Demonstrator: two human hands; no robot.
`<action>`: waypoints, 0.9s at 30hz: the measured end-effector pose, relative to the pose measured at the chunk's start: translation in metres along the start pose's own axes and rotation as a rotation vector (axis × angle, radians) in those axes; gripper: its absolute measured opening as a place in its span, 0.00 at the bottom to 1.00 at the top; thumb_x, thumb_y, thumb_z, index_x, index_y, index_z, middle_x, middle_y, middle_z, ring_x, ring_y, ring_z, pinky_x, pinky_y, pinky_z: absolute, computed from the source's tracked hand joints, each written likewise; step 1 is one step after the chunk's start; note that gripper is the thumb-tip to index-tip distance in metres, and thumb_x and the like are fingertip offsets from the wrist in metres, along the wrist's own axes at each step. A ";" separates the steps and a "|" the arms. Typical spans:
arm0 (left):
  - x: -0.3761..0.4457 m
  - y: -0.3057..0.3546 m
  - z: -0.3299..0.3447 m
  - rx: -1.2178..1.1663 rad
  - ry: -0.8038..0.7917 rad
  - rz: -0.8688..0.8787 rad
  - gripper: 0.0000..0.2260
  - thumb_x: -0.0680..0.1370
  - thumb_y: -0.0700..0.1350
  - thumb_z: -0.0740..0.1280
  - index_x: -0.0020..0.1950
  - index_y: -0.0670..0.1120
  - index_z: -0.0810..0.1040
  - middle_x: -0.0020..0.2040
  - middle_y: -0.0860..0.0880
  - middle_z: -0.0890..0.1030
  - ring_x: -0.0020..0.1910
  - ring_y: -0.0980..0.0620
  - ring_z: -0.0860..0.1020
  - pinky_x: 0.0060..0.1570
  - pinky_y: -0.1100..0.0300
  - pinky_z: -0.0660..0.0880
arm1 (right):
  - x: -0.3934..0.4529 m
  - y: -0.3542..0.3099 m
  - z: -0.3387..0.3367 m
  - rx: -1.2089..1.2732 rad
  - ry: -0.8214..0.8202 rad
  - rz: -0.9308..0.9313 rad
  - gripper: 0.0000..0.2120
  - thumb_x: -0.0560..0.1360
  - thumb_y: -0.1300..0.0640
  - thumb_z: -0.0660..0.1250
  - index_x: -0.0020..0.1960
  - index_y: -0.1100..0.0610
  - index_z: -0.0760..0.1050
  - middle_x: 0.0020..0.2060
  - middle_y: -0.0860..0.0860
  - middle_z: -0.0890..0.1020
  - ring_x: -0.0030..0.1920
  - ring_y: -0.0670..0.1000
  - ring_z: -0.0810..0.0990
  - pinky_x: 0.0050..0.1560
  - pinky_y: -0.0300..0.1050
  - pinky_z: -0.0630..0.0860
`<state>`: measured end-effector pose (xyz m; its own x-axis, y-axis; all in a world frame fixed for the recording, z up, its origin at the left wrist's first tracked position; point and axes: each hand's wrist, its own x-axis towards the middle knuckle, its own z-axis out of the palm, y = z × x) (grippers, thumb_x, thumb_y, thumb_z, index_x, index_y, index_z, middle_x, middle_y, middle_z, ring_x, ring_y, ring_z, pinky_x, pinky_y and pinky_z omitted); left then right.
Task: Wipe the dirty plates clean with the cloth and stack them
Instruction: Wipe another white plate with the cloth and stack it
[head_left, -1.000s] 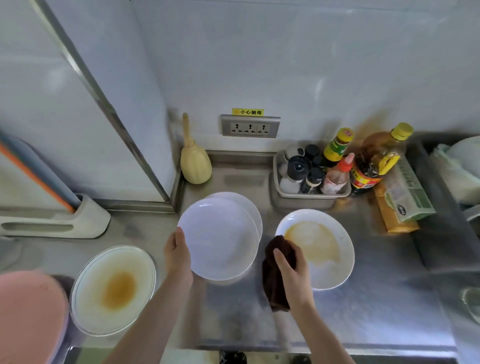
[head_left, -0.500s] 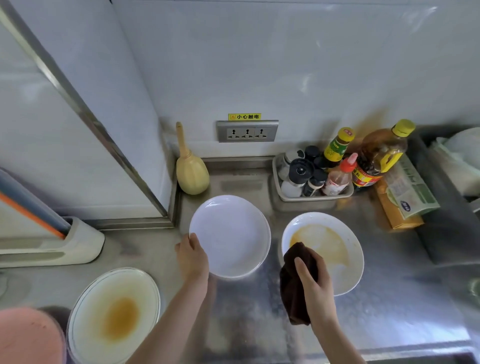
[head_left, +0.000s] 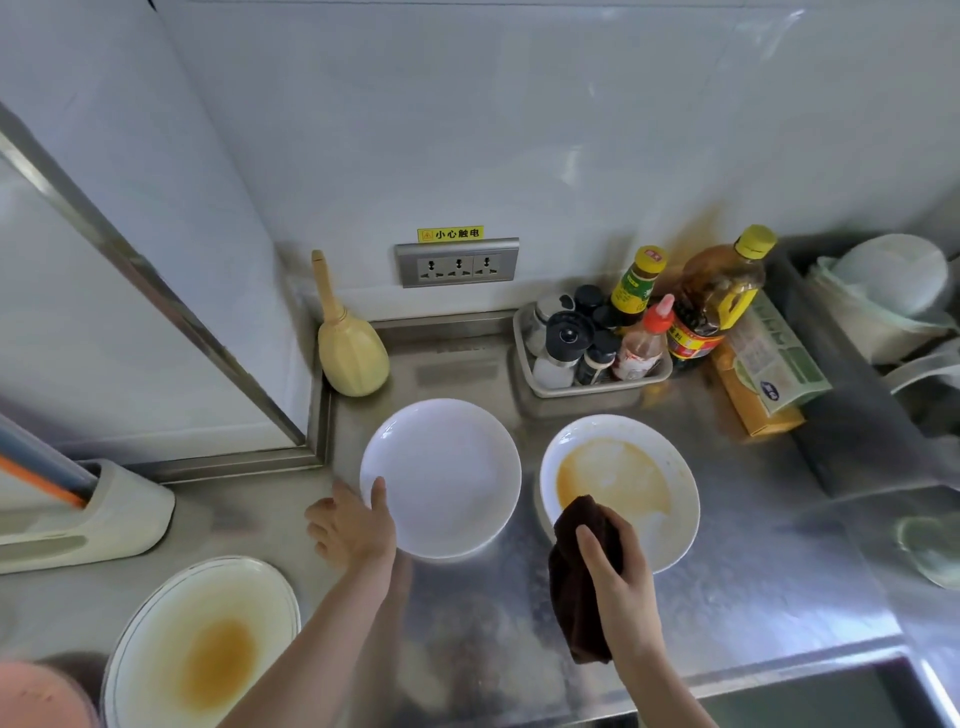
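Observation:
A clean white plate (head_left: 447, 467) lies on the steel counter (head_left: 753, 571), stacked on another plate hidden beneath it. My left hand (head_left: 353, 530) is at its left rim, thumb resting on the rim, fingers spread beside it. To the right sits a white plate with an orange-brown smear (head_left: 618, 473). My right hand (head_left: 623, 587) grips a dark brown cloth (head_left: 582, 587) at that plate's near edge, and the cloth hangs below my fist. A second stained plate (head_left: 208, 649) lies at the lower left.
A tray of condiment jars (head_left: 524, 358), an oil bottle (head_left: 722, 296) and a yellow box (head_left: 753, 410) stand at the back right. A gourd-shaped brush (head_left: 353, 353) leans in the corner under a wall socket (head_left: 457, 265). A sink edge (head_left: 831, 696) is at the lower right.
My left hand lowered the clean plate onto the plate behind it, and its fingers have spread. My right hand with the cloth shifted slightly nearer along the dirty plate's edge.

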<state>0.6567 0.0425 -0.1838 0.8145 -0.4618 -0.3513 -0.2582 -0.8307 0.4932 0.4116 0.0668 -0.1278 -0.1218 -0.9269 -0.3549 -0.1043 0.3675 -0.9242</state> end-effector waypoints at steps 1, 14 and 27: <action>-0.004 0.005 -0.002 -0.018 0.048 0.021 0.21 0.77 0.53 0.62 0.65 0.40 0.69 0.64 0.36 0.67 0.61 0.35 0.68 0.60 0.45 0.65 | -0.001 0.000 -0.003 -0.003 0.010 0.004 0.11 0.77 0.57 0.66 0.58 0.48 0.73 0.50 0.43 0.80 0.54 0.42 0.76 0.51 0.39 0.70; -0.140 0.066 0.069 -0.052 -0.687 0.330 0.18 0.77 0.48 0.62 0.64 0.44 0.65 0.50 0.39 0.82 0.35 0.44 0.81 0.42 0.52 0.79 | -0.001 0.017 -0.104 -0.003 0.161 0.041 0.13 0.81 0.59 0.53 0.57 0.46 0.74 0.54 0.50 0.79 0.56 0.49 0.77 0.56 0.44 0.73; -0.173 0.077 0.106 -0.533 -0.513 -0.049 0.18 0.76 0.34 0.59 0.66 0.44 0.63 0.58 0.43 0.73 0.46 0.45 0.78 0.43 0.51 0.79 | 0.035 0.017 -0.139 -0.137 -0.057 0.011 0.16 0.81 0.61 0.55 0.62 0.44 0.69 0.58 0.41 0.76 0.57 0.32 0.72 0.51 0.23 0.69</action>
<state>0.4412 0.0249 -0.1693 0.4395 -0.6236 -0.6464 0.1664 -0.6507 0.7409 0.2689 0.0511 -0.1360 -0.0678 -0.9242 -0.3759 -0.2374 0.3809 -0.8936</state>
